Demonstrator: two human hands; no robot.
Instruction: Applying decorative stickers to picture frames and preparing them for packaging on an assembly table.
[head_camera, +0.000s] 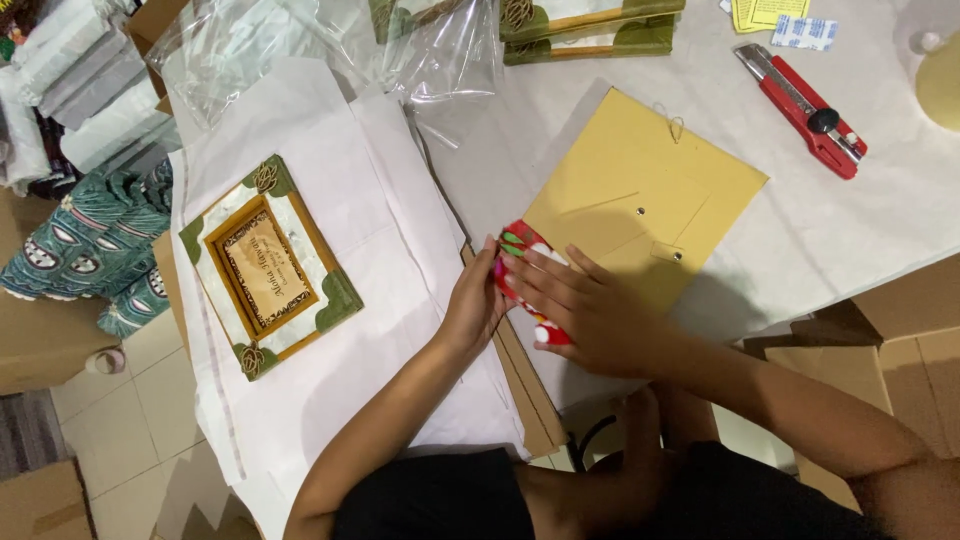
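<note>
Frame (527, 285) red, patterned, backing up, under right hand (590, 310).

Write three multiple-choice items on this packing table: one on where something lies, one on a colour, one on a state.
1. Where does the box cutter lie?
A. far right of the table
B. on the floor
C. on the framed plaque

2. What colour is the frame back under the hands?
A. blue
B. mustard yellow
C. black

3. What is the right hand doing?
A. hanging free
B. holding the cutter
C. pressing flat on a red printed piece

Answers: 1 A, it rests on the white cover, upper right. 2 B, the board is plainly yellow. 3 C, its fingers spread over the piece, with the left hand at its edge.
</note>
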